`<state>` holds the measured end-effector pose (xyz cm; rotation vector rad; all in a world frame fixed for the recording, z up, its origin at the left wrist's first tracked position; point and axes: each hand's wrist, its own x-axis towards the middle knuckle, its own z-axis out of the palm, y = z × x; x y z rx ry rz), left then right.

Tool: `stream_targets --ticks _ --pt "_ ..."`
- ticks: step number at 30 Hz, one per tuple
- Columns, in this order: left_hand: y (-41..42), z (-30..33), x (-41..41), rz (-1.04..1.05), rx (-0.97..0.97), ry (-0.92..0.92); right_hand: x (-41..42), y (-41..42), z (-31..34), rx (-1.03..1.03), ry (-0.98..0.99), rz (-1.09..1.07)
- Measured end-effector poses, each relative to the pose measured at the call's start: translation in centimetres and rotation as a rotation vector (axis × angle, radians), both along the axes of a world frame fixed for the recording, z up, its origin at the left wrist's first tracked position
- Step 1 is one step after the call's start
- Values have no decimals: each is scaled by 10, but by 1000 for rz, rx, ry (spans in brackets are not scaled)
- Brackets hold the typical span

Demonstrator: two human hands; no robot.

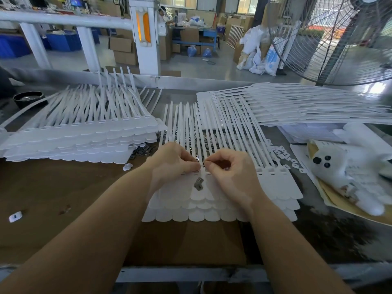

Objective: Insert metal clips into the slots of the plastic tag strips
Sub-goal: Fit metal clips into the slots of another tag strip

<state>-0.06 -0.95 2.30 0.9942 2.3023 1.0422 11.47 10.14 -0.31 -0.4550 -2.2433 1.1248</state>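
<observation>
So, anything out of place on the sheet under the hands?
Yes: a loose metal clip lies flat on the top tag sheet, below its slots and between the hands, not inserted. A small white piece sits alone on the table, far left.

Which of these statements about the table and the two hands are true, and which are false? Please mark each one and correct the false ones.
1. Both hands work at the slot row of the tag strips in front of the person. True: the left hand and the right hand meet over the near stack of tag strips.
2. A loose metal clip lies on that stack just below the fingers. True: the metal clip rests there.
3. The fan stands on the left. False: the fan is at the upper right.
4. The left hand lies flat and open. False: its fingers are curled in a pinching grip.
</observation>
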Motion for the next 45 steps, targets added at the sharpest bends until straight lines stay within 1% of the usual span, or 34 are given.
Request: stream_targets --ticks 6,12,14,17,21,24,28,31,38,41,45 --pt "1 0 2 83 33 -42 0 0 0 3 1 -3" --pt "-8 -1 1 117 150 -65 0 0 1 -22 -11 -4" --pt "-12 0 3 77 171 -20 0 0 1 -24 -9 -4" --pt "-19 3 6 -32 145 34 0 0 1 -24 -3 -9" --pt "-23 4 8 -164 89 16 -1 0 1 -18 0 -15" --pt "-23 3 9 -155 99 30 -1 0 1 -12 2 -16" --pt "-22 0 8 -44 171 113 -1 0 0 -13 2 -17" --pt "-20 -2 9 0 162 152 -1 -1 0 -5 -6 -20" --pt "-22 0 11 -158 107 29 0 -1 1 4 -20 -20" --pt "-24 -1 10 -214 91 44 0 -2 1 8 -19 -23" --pt "-24 -1 11 -230 107 41 0 -2 2 15 -19 -25"
